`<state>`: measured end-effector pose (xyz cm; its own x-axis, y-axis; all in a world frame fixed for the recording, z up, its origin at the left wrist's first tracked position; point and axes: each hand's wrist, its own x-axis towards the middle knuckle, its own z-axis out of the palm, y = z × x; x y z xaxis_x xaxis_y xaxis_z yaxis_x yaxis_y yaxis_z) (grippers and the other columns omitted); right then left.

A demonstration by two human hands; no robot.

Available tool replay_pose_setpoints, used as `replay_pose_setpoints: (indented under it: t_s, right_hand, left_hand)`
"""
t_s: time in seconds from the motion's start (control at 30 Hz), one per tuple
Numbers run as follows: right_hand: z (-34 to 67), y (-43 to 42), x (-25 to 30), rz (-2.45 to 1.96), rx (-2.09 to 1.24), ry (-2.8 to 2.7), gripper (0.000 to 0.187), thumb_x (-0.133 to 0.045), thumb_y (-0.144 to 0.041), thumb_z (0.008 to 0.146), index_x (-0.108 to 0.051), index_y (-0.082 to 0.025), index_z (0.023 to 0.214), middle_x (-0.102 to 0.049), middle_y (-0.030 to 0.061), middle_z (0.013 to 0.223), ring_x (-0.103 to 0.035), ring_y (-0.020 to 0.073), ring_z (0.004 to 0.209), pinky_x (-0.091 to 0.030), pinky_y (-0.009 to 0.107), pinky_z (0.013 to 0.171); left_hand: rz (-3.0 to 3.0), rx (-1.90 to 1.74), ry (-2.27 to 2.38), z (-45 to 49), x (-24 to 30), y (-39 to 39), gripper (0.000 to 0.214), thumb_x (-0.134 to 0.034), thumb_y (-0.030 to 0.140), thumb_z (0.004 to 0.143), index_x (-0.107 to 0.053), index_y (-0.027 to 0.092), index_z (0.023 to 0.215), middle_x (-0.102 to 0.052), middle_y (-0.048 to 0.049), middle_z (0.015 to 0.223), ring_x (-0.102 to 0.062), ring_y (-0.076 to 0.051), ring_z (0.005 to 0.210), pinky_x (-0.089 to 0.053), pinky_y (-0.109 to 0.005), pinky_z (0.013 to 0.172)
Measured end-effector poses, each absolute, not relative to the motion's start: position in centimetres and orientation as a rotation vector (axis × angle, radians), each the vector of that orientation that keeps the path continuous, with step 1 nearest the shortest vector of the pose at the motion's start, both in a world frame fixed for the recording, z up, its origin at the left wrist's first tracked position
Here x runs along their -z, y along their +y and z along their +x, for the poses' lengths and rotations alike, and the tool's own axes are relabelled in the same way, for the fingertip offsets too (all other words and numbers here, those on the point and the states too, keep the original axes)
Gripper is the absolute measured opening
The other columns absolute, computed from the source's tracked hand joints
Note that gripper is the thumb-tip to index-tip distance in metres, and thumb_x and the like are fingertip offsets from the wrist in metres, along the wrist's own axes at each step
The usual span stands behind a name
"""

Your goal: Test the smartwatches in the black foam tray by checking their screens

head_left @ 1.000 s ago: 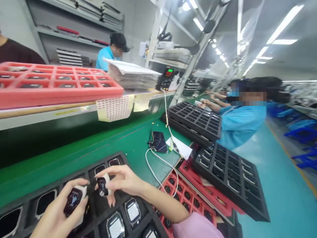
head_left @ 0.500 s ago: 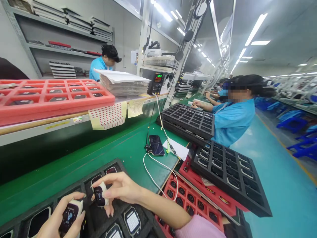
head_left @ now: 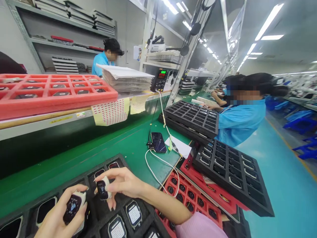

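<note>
At the near edge of a green desk, the person's two hands work over a black foam tray of smartwatch bodies. The left hand has its grip closed around a white-cased watch. Its dark screen faces up toward the camera, and its long axis runs from near left to far right. The right hand pinches a smaller watch by its sides between thumb and fingertips, just above the tray. That screen faces left toward the other watch, with the long axis roughly upright and leaning a little. The two watches are near each other but apart.

Lit watches lie in pockets right under the right wrist. The light fingertip pinch looks risky: the small watch could slip and strike those below. The two held cases could also knock together and mark a screen.

Farther off, a phone with a white cable lies on the desk. A co-worker in blue sits at the next station.
</note>
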<state>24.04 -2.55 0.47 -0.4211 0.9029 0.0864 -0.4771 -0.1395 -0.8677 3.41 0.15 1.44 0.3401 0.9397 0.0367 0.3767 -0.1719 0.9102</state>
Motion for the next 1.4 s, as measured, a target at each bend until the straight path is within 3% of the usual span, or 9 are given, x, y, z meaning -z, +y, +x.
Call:
replay_pose_setpoints:
  t_s: [0.13, 0.27, 0.37, 0.77, 1.2, 1.4]
  right_hand:
    - [24.1, -2.4, -0.9, -0.572, -1.771, -1.014, 0.060, -0.073, -0.035, 0.079, -0.051, -0.013, 0.131, -0.068, 0.0071, 0.084, -0.069, 0.0179, 0.058, -0.055, 0.026, 0.050]
    - [24.1, -2.0, -1.3, -0.677, -1.711, -0.960, 0.040, -0.063, -0.029, 0.086, -0.056, -0.011, 0.121, -0.070, 0.0125, 0.092, -0.069, 0.0177, 0.059, -0.053, 0.024, 0.049]
    - [24.0, -1.7, -1.5, -0.765, -1.650, -0.951, 0.034, -0.060, -0.028, 0.087, -0.057, -0.013, 0.118, -0.069, 0.0113, 0.092, -0.067, 0.0164, 0.057, -0.052, 0.023, 0.046]
    - [23.7, -1.9, -1.4, -0.904, -1.478, -1.061, 0.045, -0.063, -0.024, 0.086, -0.053, -0.016, 0.130, -0.067, 0.0046, 0.073, -0.064, 0.0176, 0.052, -0.048, 0.023, 0.039]
    - [23.5, -2.2, -1.4, -0.976, -1.361, -1.169, 0.041, -0.066, -0.024, 0.085, -0.055, -0.020, 0.125, -0.070, 0.0084, 0.093, -0.063, 0.0128, 0.050, -0.047, 0.021, 0.039]
    - [25.1, -3.2, -2.0, -1.049, -1.418, -1.357, 0.072, -0.071, -0.019, 0.079, -0.034, -0.024, 0.141, -0.066, 0.0078, 0.103, -0.068, 0.0179, 0.071, -0.057, 0.028, 0.056]
  left_hand:
    - [1.546, -0.727, 1.054, 3.6, -2.5, 0.0, 0.048, -0.064, 0.047, 0.072, -0.051, 0.023, 0.111, -0.066, -0.0025, 0.090, -0.062, -0.019, 0.069, -0.051, -0.026, 0.056]
    - [1.241, -0.693, 0.820, 3.9, -3.4, 0.4, 0.053, -0.065, 0.032, 0.073, -0.046, 0.019, 0.120, -0.064, -0.0083, 0.104, -0.064, -0.020, 0.086, -0.053, -0.030, 0.071]
    - [1.131, -0.680, 0.729, 3.7, -3.6, 1.1, 0.049, -0.064, 0.022, 0.072, -0.047, 0.019, 0.117, -0.065, -0.0097, 0.107, -0.065, -0.021, 0.089, -0.054, -0.034, 0.078]
    - [1.167, -0.693, 0.635, 3.3, -3.5, 1.7, 0.030, -0.052, 0.010, 0.082, -0.049, 0.018, 0.111, -0.065, -0.0076, 0.109, -0.065, -0.017, 0.088, -0.056, -0.032, 0.077]
    - [1.199, -0.650, 0.622, 3.3, -3.0, 1.6, 0.031, -0.048, 0.008, 0.084, -0.045, 0.019, 0.112, -0.064, -0.0075, 0.110, -0.065, -0.016, 0.092, -0.056, -0.031, 0.077]
    - [1.149, -0.639, 0.612, 3.3, -3.4, 1.5, 0.030, -0.055, 0.013, 0.083, -0.046, 0.018, 0.111, -0.064, -0.0056, 0.095, -0.067, -0.019, 0.090, -0.057, -0.034, 0.077]
